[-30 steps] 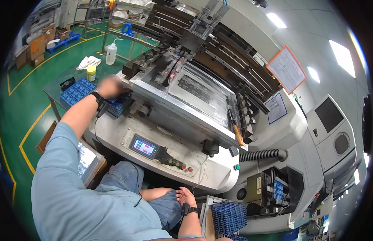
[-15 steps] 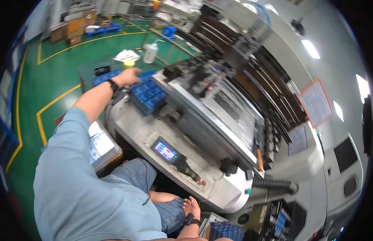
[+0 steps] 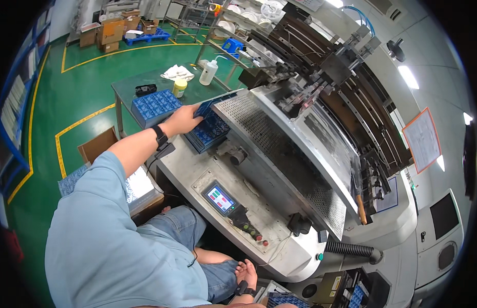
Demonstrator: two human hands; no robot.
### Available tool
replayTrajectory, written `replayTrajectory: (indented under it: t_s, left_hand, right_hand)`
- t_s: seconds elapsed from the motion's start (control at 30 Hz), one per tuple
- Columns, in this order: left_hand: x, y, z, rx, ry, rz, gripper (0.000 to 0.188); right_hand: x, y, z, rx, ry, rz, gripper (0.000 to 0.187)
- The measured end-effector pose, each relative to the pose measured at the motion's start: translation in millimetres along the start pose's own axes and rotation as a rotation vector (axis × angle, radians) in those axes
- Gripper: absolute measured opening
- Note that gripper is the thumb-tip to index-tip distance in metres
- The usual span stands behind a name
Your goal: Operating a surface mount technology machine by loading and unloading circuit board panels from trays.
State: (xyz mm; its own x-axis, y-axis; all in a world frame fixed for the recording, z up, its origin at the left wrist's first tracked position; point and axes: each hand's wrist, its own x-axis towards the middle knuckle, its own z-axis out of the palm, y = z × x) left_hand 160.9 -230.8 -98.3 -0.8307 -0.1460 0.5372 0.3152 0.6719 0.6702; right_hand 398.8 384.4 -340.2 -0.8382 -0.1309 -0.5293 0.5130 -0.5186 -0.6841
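Past the stacked blue panels [image 3: 155, 107] on the green desk [image 3: 126, 90], the left hand [image 3: 181, 122], fingers outstretched half a second ago, has drawn in: its grip is narrow and seems to pinch a dark-blue patterned panel [image 3: 216, 104], tilted above the pile of panels [image 3: 208, 134] at the printer's [image 3: 197, 169] left end. Right hand [image 3: 247, 274] unchanged: palm up on the lap, loosely curled, holding nothing. Farther right, the perforated bed [image 3: 243, 114] is now uncovered and reachable, because the silver screen frame [image 3: 282, 114] has risen off it.
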Motion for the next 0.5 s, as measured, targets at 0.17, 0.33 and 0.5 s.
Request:
replayTrajectory:
  t_s: [0.17,0.33,0.5]
  left_hand:
    - [29,-11,25,0.117,-0.027,0.015,0.039]
    - [34,-13,50,0.143,-0.074,-0.110,0.033]
    - [29,-17,53,0.253,-0.037,-0.166,0.028]
  right_hand:
    - [-3,-2,9,-0.007,0.029,0.018,0.023]
    - [-28,-30,52,-0.375,0.054,0.160,0.028]
    - [-57,-100,155,-1.058,-0.155,0.059,0.034]
